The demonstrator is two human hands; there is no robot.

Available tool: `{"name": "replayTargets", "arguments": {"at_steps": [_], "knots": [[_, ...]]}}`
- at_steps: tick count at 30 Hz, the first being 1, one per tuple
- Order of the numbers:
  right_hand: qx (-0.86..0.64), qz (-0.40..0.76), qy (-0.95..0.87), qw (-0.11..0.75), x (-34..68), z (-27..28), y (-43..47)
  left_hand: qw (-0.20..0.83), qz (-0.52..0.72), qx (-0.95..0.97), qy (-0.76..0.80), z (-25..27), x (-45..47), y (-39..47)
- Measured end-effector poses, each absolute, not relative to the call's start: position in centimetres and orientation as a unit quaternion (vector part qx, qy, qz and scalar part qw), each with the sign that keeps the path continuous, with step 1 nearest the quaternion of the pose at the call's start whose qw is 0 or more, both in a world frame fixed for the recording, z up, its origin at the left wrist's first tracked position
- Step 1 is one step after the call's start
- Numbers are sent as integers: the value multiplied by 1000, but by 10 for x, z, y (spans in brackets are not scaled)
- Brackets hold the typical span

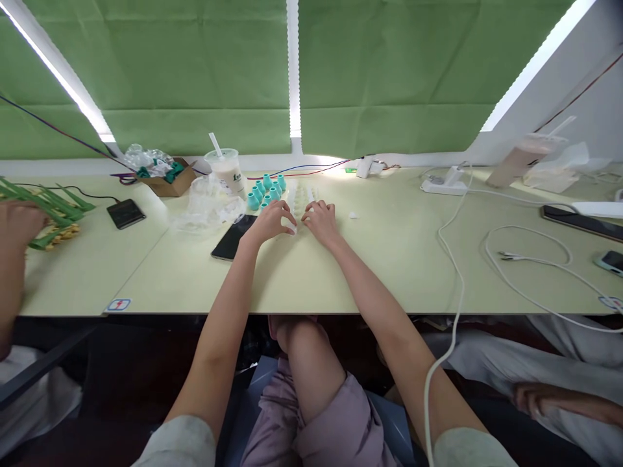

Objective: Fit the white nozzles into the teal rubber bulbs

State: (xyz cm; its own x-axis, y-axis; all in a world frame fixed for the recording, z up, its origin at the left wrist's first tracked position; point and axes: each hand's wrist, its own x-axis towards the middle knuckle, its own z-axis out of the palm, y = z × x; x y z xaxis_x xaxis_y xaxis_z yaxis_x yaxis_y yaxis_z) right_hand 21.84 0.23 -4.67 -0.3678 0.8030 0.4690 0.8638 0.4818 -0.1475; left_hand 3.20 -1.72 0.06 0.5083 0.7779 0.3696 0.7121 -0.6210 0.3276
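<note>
My left hand (273, 222) is over the table with thumb and fingers pinched round a small white piece (292, 228). Close to its right, my right hand (320, 220) has its fingers curled down, and whatever they may grip is too small to make out. Just beyond both hands lie rows of small pale translucent pieces (302, 194), partly hidden by the fingers. Several turquoise vase-shaped pieces (273, 193) stand behind my left hand. A dark phone (233, 239) lies beside my left wrist, and a white scrap (353, 215) lies right of my right hand.
Behind the phone are a crumpled plastic bag (207, 204), a drink cup (228, 170) and a cardboard box (170, 183). At right, a white cable (452, 259) runs from a power strip (444, 186) over the table edge. A person's hand (22, 224) holds green stems at far left.
</note>
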Motion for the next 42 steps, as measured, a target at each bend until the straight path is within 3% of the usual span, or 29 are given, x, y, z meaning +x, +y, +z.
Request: {"name": "replayTargets", "arguments": {"at_steps": [7, 14, 42], "knots": [[-501, -27, -817, 285, 217, -41, 0, 191, 356, 818, 410, 7, 31, -18], [-498, 64, -730, 464, 238, -6, -2, 343, 467, 695, 426, -6, 41, -10], [-378, 20, -787, 487, 243, 0, -8, 316, 553, 670, 381, -13, 65, -11]]}}
